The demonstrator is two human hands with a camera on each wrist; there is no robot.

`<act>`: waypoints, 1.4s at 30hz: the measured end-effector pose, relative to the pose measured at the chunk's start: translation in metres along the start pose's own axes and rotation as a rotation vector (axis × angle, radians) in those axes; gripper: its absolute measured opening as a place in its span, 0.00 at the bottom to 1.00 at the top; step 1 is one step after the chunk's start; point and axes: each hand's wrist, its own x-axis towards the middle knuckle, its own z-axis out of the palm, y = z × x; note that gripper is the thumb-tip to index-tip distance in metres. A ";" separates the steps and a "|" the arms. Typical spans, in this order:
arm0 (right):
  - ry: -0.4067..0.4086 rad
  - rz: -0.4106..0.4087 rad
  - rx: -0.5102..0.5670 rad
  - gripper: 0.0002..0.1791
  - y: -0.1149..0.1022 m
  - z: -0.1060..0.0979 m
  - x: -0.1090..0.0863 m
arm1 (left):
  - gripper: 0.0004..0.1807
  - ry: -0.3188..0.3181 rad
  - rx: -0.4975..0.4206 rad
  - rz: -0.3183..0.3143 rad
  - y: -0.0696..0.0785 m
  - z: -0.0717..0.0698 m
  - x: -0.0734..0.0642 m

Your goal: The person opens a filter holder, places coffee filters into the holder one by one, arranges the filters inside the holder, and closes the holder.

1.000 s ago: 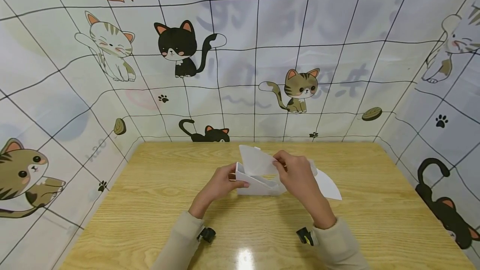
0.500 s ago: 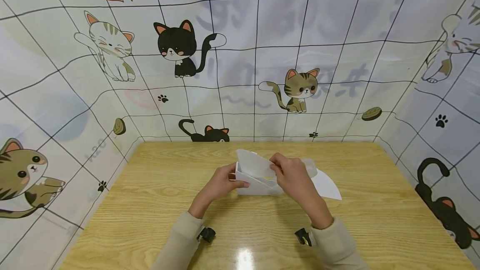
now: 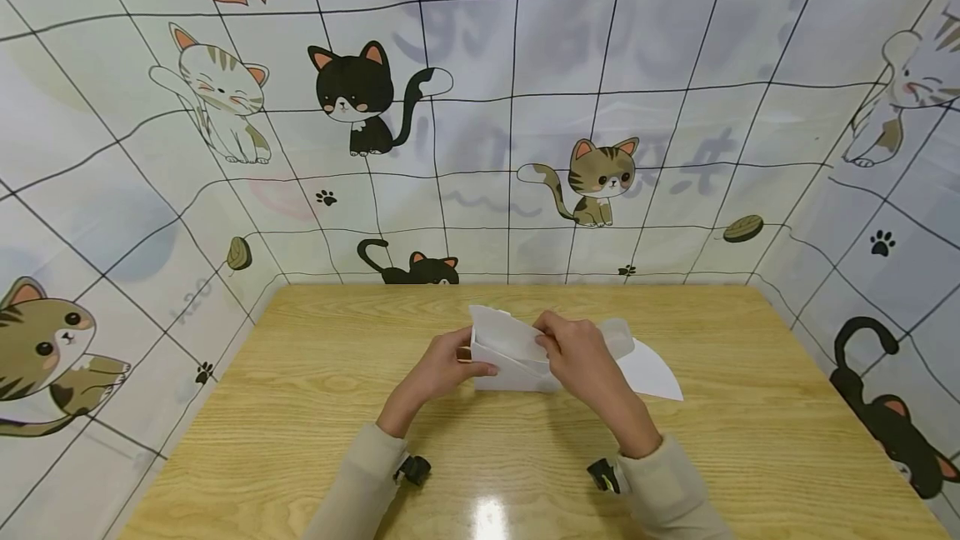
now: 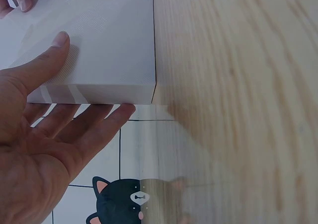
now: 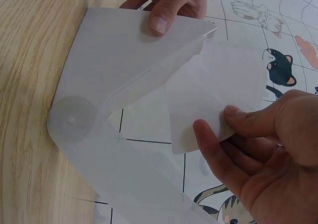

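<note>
A white open-topped box (image 3: 510, 373) stands on the wooden table (image 3: 315, 407). My left hand (image 3: 472, 361) holds its left end, thumb on the near face (image 4: 109, 45) and fingers along the end; the left hand (image 4: 94, 75) fills the lower left of its wrist view. My right hand (image 3: 546, 338) pinches a white paper sheet (image 3: 502, 332) that stands tilted in the box's opening. In the right wrist view the right hand (image 5: 214, 119) has thumb and fingers on the sheet's (image 5: 213, 85) lower edge, beside the box (image 5: 124, 60).
A curved white and translucent sheet (image 3: 651, 369) lies on the table just right of the box, partly behind my right hand. Cat-patterned walls (image 3: 525, 107) close in the table at the back and both sides. Bare wood (image 3: 750, 440) surrounds the box.
My right hand has moved down and slightly left, lowering the paper sheet deeper into the box. The left hand and the box have stayed put.
</note>
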 end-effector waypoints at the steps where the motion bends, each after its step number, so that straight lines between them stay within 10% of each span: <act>1: -0.002 0.000 0.001 0.03 0.000 0.001 0.000 | 0.27 -0.001 0.003 0.009 0.000 0.000 0.000; 42: -0.085 0.024 -0.042 0.06 0.008 0.011 -0.001 | 0.28 0.001 0.002 0.019 0.000 0.000 -0.002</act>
